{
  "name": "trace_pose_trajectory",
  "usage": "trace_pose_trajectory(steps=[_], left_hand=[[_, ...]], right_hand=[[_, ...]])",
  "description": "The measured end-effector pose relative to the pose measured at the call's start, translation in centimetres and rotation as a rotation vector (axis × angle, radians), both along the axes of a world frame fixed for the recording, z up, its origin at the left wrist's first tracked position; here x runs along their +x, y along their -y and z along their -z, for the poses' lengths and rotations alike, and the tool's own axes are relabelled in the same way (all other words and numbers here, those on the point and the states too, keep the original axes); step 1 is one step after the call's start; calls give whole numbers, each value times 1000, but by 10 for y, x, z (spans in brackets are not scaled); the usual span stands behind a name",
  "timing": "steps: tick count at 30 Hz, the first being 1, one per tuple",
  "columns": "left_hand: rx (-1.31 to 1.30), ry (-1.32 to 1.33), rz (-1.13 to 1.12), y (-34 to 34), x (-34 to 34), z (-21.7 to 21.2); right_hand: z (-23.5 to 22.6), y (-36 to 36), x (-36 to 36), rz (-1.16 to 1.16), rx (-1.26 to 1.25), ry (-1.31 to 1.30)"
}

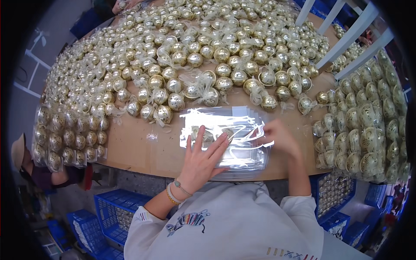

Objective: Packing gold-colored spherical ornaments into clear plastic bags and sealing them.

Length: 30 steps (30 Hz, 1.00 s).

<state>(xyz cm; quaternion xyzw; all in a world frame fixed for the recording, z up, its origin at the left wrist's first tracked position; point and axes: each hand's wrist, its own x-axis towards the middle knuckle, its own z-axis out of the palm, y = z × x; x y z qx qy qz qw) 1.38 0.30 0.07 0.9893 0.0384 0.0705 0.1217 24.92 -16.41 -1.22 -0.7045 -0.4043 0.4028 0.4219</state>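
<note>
A stack of clear, glossy plastic packaging [242,162] lies on the table in front of me, with bright glare across its upper part. My left hand [203,152] rests flat on it, fingers spread. Near those fingertips, dull gold rounded shapes show through the glare; whether they lie inside the plastic or are reflections I cannot tell. At the right edge of the stack, my right hand [281,138] is curled, fingers bent in at the plastic's border. Its fingertips are partly hidden and slightly blurred. Beyond the stack sit gold bell-like balls [211,96] with pale ribbons.
Clear packs of gold balls are stacked at the left [69,138] and the right [362,130]. A white slatted frame [346,41] rises at the far right. Blue crates [117,201] stand below the brown tabletop [134,149]. Other people are at the left edge and far side.
</note>
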Motion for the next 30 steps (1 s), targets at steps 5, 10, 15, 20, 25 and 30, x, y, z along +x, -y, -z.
trace_pose_trajectory(steps=[5,10,15,20,25,30], left_hand=[[-14,7,-12,3,1,-1],[-28,32,17,0,9,-1],[-22,48,-28,2,-1,-3],[-116,92,-12,-1,5,-1],[-148,69,-22,-2,3,-5],[9,20,12,1,6,-5]], right_hand=[[-40,-52,63,385,57,922],[-12,-87,47,259,-210,1379],[-37,-10,-17,714,318,817],[-17,48,-66,471,-38,627],[10,36,-46,260,36,21],[-4,5,-41,5,-69,-416]])
